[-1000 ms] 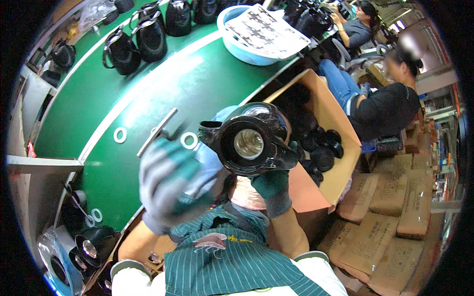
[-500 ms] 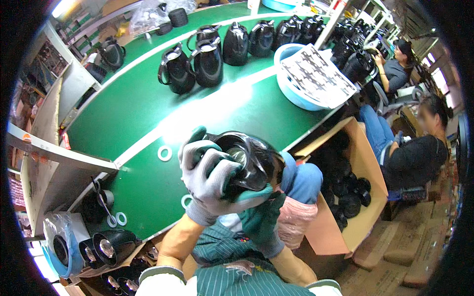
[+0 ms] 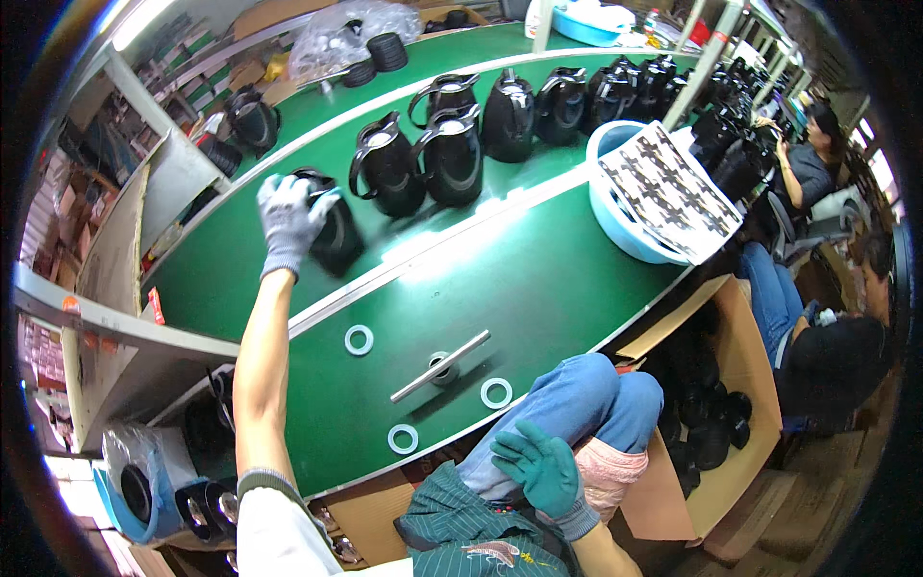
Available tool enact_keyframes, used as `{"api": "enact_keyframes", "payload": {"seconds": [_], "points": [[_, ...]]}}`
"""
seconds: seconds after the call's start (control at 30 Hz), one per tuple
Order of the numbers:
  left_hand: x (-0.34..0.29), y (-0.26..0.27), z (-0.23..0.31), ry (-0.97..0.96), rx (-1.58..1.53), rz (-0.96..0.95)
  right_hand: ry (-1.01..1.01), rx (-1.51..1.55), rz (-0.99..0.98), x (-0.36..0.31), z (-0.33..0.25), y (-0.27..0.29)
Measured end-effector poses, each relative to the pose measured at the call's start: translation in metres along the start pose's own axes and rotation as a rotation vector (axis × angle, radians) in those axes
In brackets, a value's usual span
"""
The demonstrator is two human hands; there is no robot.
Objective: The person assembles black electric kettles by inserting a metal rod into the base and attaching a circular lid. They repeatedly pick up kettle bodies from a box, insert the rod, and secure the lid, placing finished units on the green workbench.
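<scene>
My left hand (image 3: 291,219), in a grey glove, reaches out over the green worktop and grips the top of a black jug (image 3: 336,240). That jug stands on the far side of the pale dividing strip, its upper part covered by my fingers. Over my lap hangs my right hand (image 3: 540,468), its green-palmed glove turned up, fingers spread and holding nothing. Other black jugs with handles, such as this one (image 3: 452,159), stand in a row to the right of the held jug. Nearer me, a metal T-shaped bar tool (image 3: 440,367) rests on the worktop among white rings (image 3: 496,392).
A light-blue basin (image 3: 615,216) with a patterned sheet on it sits at the right. Below it, an open cardboard box (image 3: 760,404) holds black round parts. More jugs lie at lower left beside a blue tub (image 3: 154,510). Two people sit at the right.
My left hand has carried the jug from in front of me to the far left of the worktop. My right hand has let go and opened over my lap.
</scene>
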State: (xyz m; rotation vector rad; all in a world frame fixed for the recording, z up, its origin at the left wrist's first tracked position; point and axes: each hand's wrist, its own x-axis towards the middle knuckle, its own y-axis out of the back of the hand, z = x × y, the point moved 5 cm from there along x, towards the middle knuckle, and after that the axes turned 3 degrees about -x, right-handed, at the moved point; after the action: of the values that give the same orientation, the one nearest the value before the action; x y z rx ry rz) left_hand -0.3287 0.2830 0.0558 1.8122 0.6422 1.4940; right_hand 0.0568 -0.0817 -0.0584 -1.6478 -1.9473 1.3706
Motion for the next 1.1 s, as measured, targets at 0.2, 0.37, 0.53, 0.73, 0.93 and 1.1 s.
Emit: {"api": "enact_keyframes", "payload": {"seconds": [0.2,0.37,0.53,0.73,0.93,1.1], "points": [[-0.044,-0.020,-0.020,0.126,-0.140,0.126,-0.013,0.061,0.020,0.009,0.007,0.010],[-0.189,0.083,0.087,0.309,-0.624,-0.232,-0.067,0.087,-0.094,0.013,0.016,0.015],[-0.311,0.252,0.145,0.491,-0.271,-0.243,-0.133,0.038,-0.219,0.009,0.011,0.007],[-0.407,0.353,0.077,0.909,0.518,-0.348,-0.222,-0.078,-0.253,0.002,0.021,-0.010],[-0.396,0.350,0.053,0.758,0.300,-0.375,-0.073,-0.336,-0.297,-0.020,0.034,-0.031],[-0.280,0.350,0.123,0.397,-0.114,-0.353,0.521,-1.236,-0.546,-0.027,-0.022,-0.093]]}}
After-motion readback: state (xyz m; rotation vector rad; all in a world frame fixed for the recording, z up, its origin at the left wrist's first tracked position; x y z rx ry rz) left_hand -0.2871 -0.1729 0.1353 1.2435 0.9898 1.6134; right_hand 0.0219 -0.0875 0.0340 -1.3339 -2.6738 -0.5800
